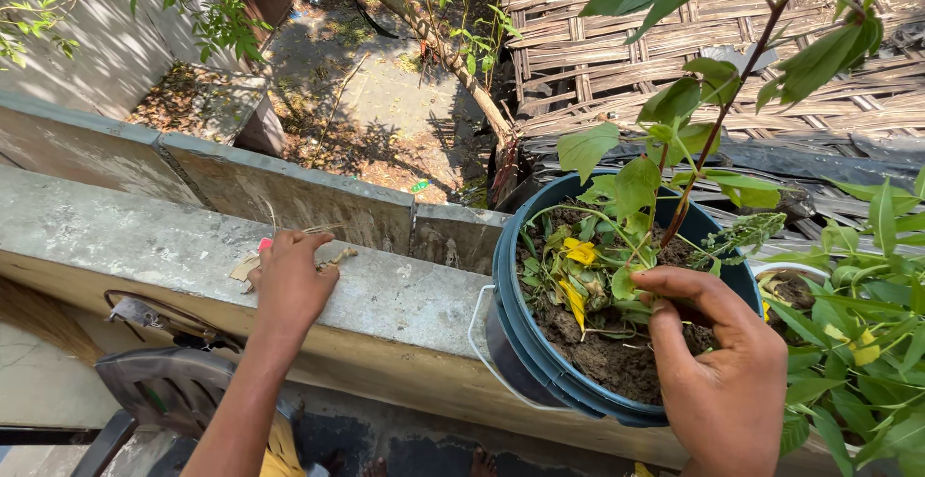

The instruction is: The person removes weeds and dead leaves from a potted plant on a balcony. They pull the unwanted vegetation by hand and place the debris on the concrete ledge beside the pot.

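My right hand [727,371] is down in the blue bucket pot [511,342], fingers curled shut and pinching at weeds or small stems [617,289] right at the soil, just beside the base of the reddish main stem [694,178]. Can't tell exactly which stem I have hold of; thumb and forefinger hide it.

My left hand [289,279] is well to the left of the pot, pressed on the concrete ledge [405,294], fingers closed loosely over a scrap of dry leaves and twigs [328,260], something pink at the fingertips.

Risks as I judge them:
- Pot sits at the ledge's edge, part hanging toward me. A hard tug could tip it off.
- Pinch is close to the main stem; pulling the wrong thing could uproot or snap the plant.
- 2 yellow leaves [578,251] near my fingers look weak and may tear off.
- The scrap left of the pot could blow away if my palm lifts.
- Wire handle [474,328] hangs loose at the pot's left side and could snag.
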